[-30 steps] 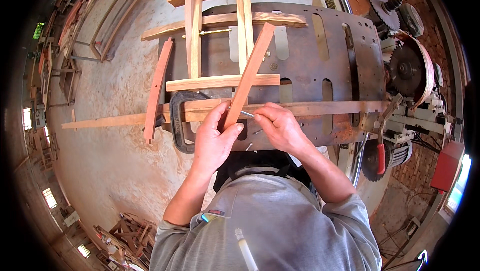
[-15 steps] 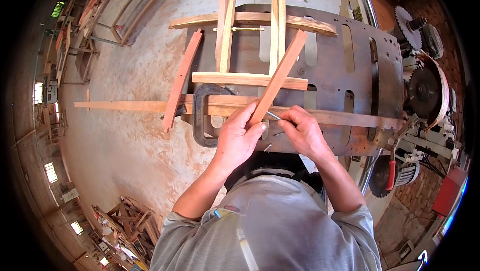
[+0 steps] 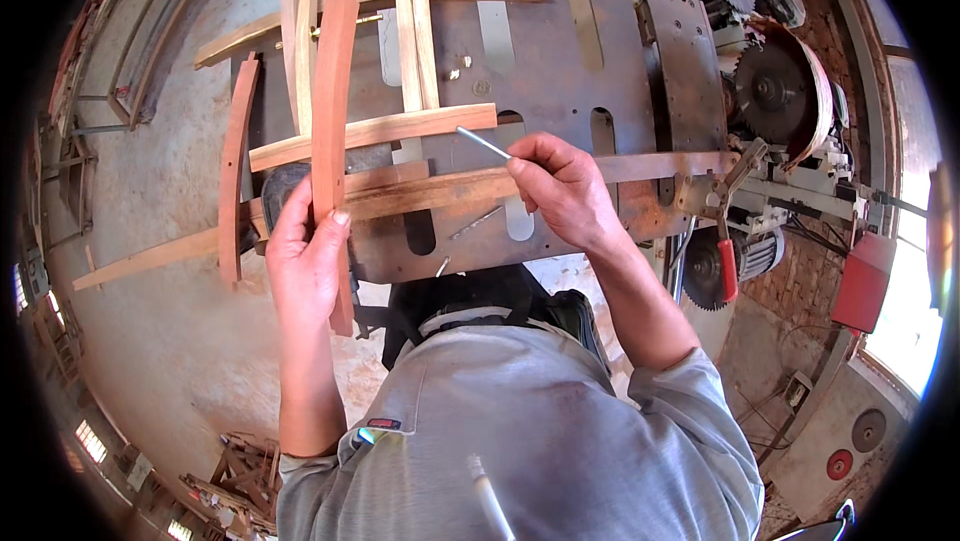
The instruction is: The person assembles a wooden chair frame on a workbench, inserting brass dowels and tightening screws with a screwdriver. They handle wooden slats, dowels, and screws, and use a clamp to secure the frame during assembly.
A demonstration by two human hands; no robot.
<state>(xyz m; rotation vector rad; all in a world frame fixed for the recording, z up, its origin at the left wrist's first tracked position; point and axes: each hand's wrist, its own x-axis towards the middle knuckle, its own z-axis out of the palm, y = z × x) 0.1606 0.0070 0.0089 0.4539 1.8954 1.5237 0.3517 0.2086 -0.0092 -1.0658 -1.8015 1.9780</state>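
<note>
My left hand grips a reddish wooden strip between thumb and fingers, holding it nearly upright in the picture, across the front rail of a pale wooden frame. To the right, my right hand pinches a thin metal rod, which points up and left, its tip apart from the held strip. A similar reddish strip rests left of my left hand. Below the rod, a drill bit and a smaller bit lie on the slotted metal table.
A long wooden bar crosses the table's near side. A black C-clamp is partly hidden behind my left hand. At right stand a circular saw blade, a toggle clamp with red handle and a red box.
My hands have moved apart. The strip has swung more upright and shifted left with my left hand, and the rod has come away from it in my right hand. The whole view has shifted too.
</note>
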